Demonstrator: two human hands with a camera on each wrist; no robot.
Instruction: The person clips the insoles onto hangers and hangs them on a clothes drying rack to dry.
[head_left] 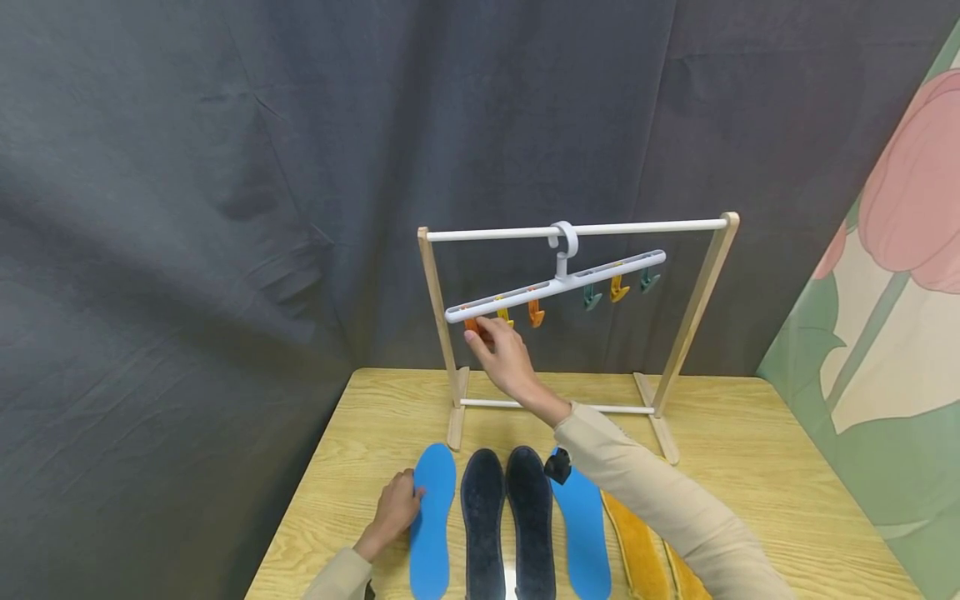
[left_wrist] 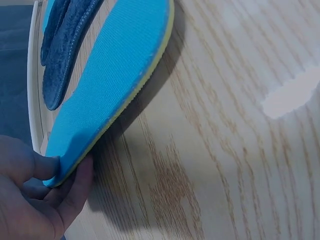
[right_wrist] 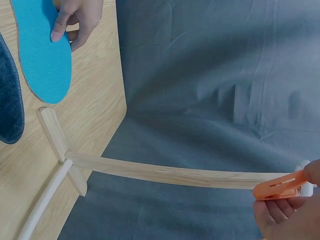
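My left hand [head_left: 397, 505] pinches the edge of the leftmost blue insole [head_left: 432, 525], thumb on top and fingers beneath in the left wrist view. That insole has a yellowish underside edge. My right hand [head_left: 507, 357] is raised and grips an orange clip [right_wrist: 275, 189] between thumb and fingers. The clip sits at the low left end of a white hanger [head_left: 555, 286], which tilts down to the left. Yellow, orange and green clips hang along the rest of the hanger.
The hanger hooks over the white bar [head_left: 645, 226] of a wooden stand [head_left: 693, 308]. Two dark fuzzy insoles [head_left: 483, 517], another blue insole [head_left: 585, 533] and two orange-yellow insoles [head_left: 637, 546] lie in a row on the table [head_left: 780, 483]. A grey curtain [head_left: 375, 167] hangs behind.
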